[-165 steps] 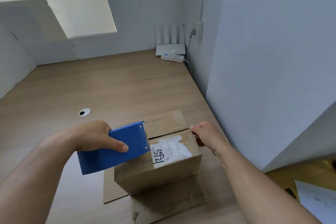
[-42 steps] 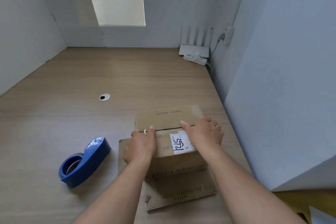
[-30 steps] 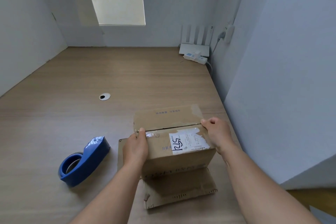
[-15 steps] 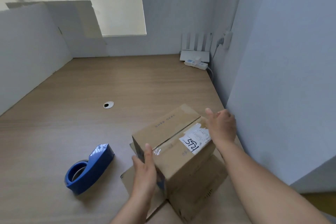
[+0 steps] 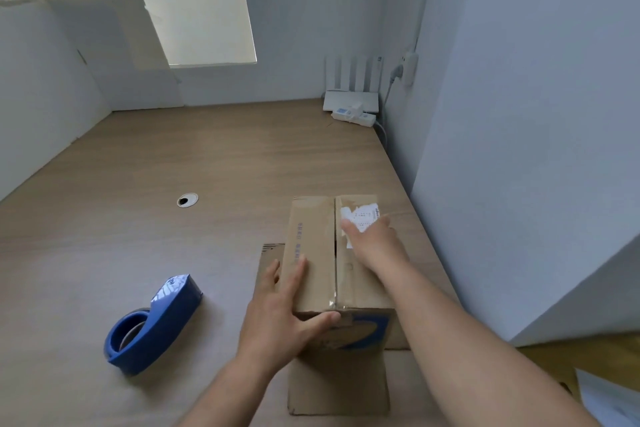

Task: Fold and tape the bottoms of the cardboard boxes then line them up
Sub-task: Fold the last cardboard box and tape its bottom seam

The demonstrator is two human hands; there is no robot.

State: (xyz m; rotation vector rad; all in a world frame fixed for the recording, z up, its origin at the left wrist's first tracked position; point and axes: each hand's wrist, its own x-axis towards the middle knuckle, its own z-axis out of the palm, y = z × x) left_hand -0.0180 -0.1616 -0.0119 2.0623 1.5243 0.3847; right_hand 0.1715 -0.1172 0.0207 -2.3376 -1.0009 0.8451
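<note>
A brown cardboard box stands bottom-up on the wooden table, its taped seam running away from me and its open flaps spread flat on the table around it. A white label sits at its far right. My left hand grips the near left corner, thumb on the front face. My right hand lies flat on the top right, partly covering the label. A blue tape dispenser lies on the table to the left, apart from both hands.
A white wall rises close on the right of the box. A white router and a power strip sit in the far right corner. A round cable hole is in the table, left of the box.
The tape dispenser was set down on the left. Both hands then turned the box about a quarter turn, so its seam now points away from me.
</note>
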